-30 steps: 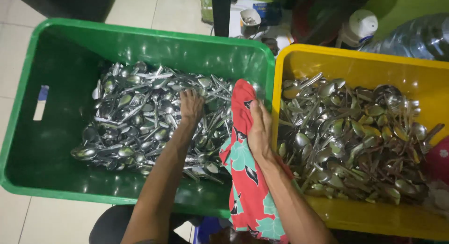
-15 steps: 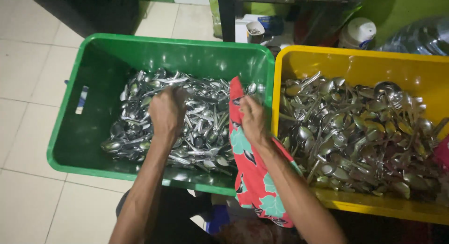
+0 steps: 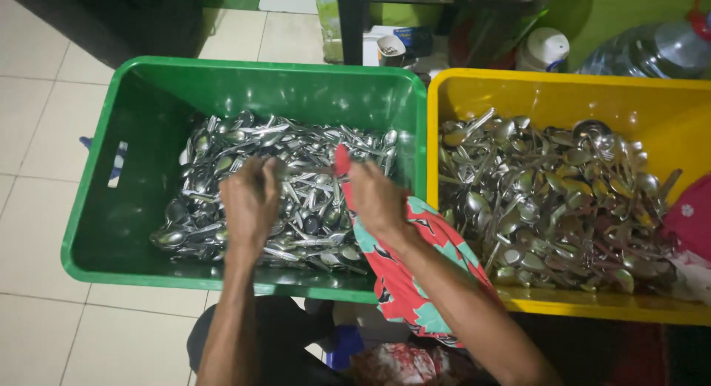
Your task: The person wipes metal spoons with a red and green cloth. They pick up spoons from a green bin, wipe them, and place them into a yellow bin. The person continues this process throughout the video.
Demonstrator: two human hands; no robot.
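Our left hand (image 3: 250,201) rests curled on the spoons (image 3: 296,186) heaped mid-frame in the green crate (image 3: 96,208), whether gripping we cannot tell. Our right hand (image 3: 376,199) pinches a red patterned cloth (image 3: 404,282), ready for wiping.

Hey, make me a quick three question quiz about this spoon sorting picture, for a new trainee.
1. True or false: both hands are over the green bin.
2. What drapes between the two bins? A) a rope B) a red patterned cloth C) a chain
3. Fill in: the bin right of the green one is ____.

Key:
1. True; the left hand and right hand are above its spoons.
2. B
3. Yellow; the yellow bin also holds spoons.
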